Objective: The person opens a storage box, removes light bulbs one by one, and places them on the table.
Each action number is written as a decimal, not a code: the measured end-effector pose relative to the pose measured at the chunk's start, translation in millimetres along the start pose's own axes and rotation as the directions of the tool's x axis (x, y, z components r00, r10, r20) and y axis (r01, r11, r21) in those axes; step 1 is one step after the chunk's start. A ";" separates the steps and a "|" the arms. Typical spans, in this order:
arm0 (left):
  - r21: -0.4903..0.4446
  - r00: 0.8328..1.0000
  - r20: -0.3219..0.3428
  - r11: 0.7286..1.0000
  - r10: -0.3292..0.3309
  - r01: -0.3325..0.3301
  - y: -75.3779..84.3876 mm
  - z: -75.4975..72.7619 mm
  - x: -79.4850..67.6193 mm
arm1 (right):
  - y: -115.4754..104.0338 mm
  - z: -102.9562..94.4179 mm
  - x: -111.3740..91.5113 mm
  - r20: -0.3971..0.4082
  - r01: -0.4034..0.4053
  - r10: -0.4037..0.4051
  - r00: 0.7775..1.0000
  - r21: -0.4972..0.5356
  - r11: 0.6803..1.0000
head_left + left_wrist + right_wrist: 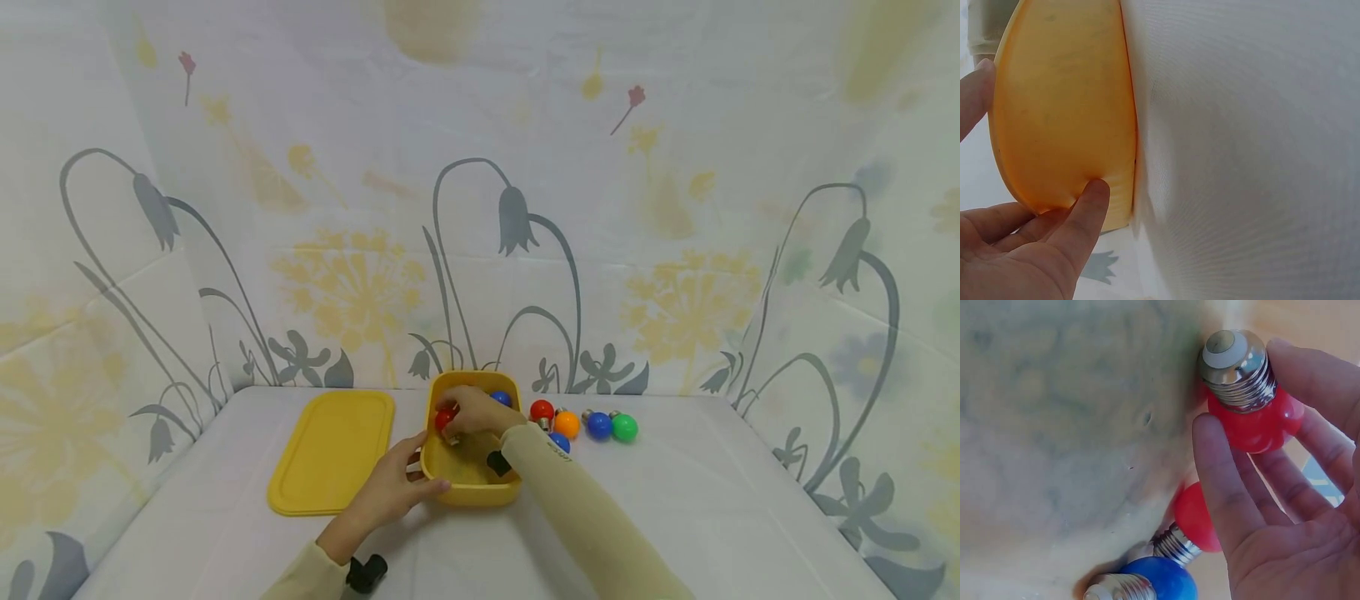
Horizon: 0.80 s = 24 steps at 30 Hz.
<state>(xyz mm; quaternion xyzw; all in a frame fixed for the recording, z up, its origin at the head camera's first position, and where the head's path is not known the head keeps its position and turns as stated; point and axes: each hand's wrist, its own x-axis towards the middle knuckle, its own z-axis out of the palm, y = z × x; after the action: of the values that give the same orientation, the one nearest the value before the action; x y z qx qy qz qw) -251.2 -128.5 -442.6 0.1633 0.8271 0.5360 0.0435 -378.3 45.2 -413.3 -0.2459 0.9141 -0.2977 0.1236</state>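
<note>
A yellow plastic box (480,495) stands in the middle of the table. Inside it, my right hand (474,410) holds a red light bulb (1257,425) between thumb and fingers, its metal screw base (1238,369) sticking out of the grasp. Another red bulb (1197,519) and a blue bulb (1163,578) lie together on the box floor in the right wrist view. My left hand (393,479) is spread over the near left corner of the box. Its fingertips press the outer wall (1066,112), and the thumb reaches along the front near the rim.
Left of the box lies a flat yellow lid (330,454). To the right, several bulbs lie on the white-covered table: red (542,410), orange (567,425), green (625,428) and blue (599,426). A patterned cloth (480,317) hangs behind the table.
</note>
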 end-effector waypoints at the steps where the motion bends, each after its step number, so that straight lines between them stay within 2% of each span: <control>1: 0.000 1.000 -0.001 1.000 -0.003 0.003 -0.2 -0.1 0.1 | -0.2 0.2 0.1 0.002 0.000 0.000 1.000 -0.010 1.000; 12: -0.001 1.000 0.001 1.000 0.008 -0.008 0.0 0.0 0.8 | 0.9 -0.2 -0.9 0.040 -0.015 0.018 0.999 -0.056 0.998; 19: -0.041 1.000 -0.003 0.999 0.016 -0.016 1.1 1.0 0.7 | 3.7 -3.7 -4.6 0.053 0.010 -0.007 0.999 -0.062 0.998; 24: -0.022 1.000 0.001 1.000 0.010 -0.010 0.4 0.1 0.8 | 2.8 -6.9 -8.4 0.052 0.036 -0.032 0.998 -0.066 0.997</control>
<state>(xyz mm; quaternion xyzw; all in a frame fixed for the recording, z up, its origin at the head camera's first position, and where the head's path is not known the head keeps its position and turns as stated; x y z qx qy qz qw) -251.8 -128.1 -442.2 0.1672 0.8203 0.5453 0.0431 -374.8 54.9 -408.9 -0.2730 0.9158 -0.2627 0.1336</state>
